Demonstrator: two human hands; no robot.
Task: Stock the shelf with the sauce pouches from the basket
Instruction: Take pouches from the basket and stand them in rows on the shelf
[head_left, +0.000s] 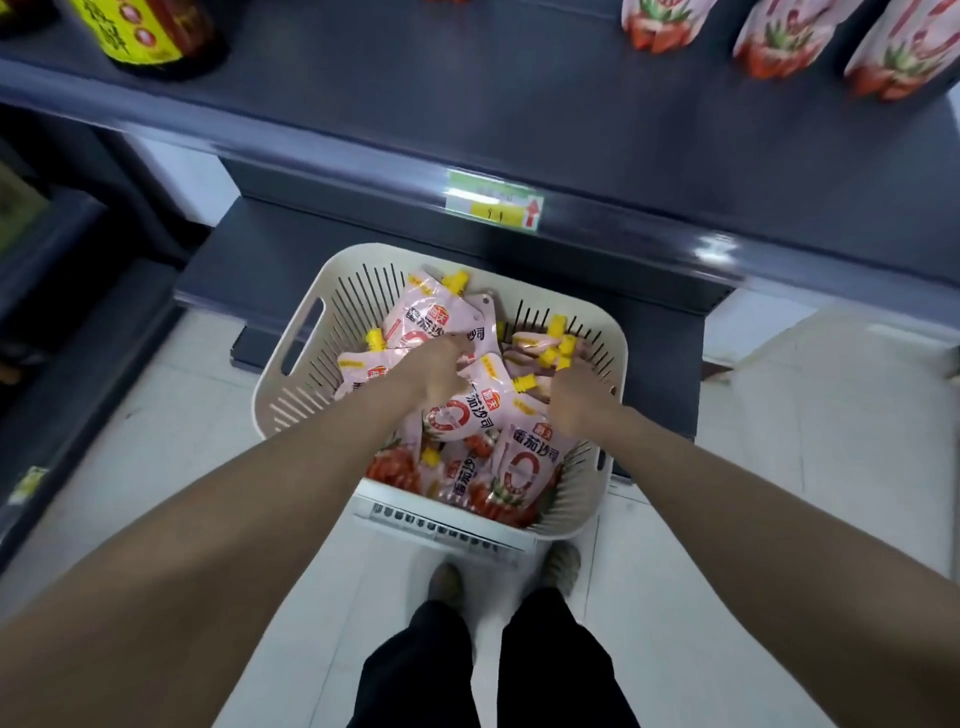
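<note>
A cream plastic basket (291, 374) stands on the floor below the shelf, filled with several pink sauce pouches (524, 462) with yellow caps. Both my hands reach down into it. My left hand (441, 371) rests on the pile at the middle, fingers curled on a pouch (470, 415). My right hand (579, 400) is at the right side, fingers closed around pouches by their yellow caps (558, 348). Three of the same pouches (779, 36) stand on the dark shelf (519, 104) at the top right.
A dark sauce bottle with a yellow label (150, 31) stands at the shelf's left. A green and yellow price tag (493, 205) is on the shelf edge. A lower shelf (291, 260) lies behind the basket. My feet (504, 577) stand on white tiles.
</note>
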